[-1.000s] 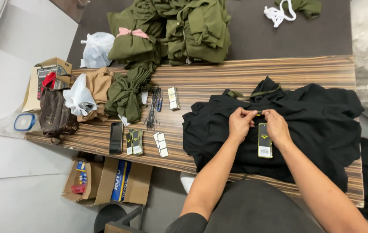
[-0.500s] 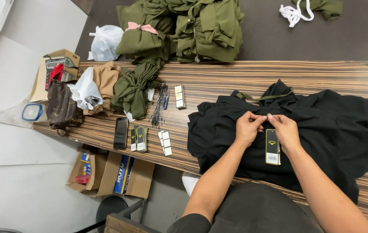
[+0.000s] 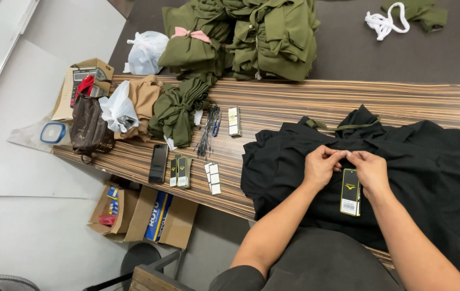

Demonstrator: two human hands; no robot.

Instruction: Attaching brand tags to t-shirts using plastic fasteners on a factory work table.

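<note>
A black garment (image 3: 419, 178) lies spread on the striped wooden table (image 3: 294, 102). My left hand (image 3: 320, 166) and my right hand (image 3: 369, 168) meet at the garment's neckline, fingertips pinched together on the fabric and the top of a black hang tag (image 3: 350, 199) with a yellow mark. The tag hangs down over the cloth just below my right hand. An olive neck trim (image 3: 356, 126) shows above my fingers.
Left on the table: stacks of hang tags (image 3: 180, 171), white tags (image 3: 213, 178), a black phone (image 3: 158, 163), tag strings (image 3: 207, 137), an olive bundle (image 3: 179, 110), a brown bag (image 3: 90, 129). Folded olive garments (image 3: 262, 37) are piled beyond. Cardboard boxes (image 3: 160, 215) stand below the table.
The view has shifted slightly; my hands stay pinched at the neckline with the tag hanging beneath them. Nothing on the table has moved.
</note>
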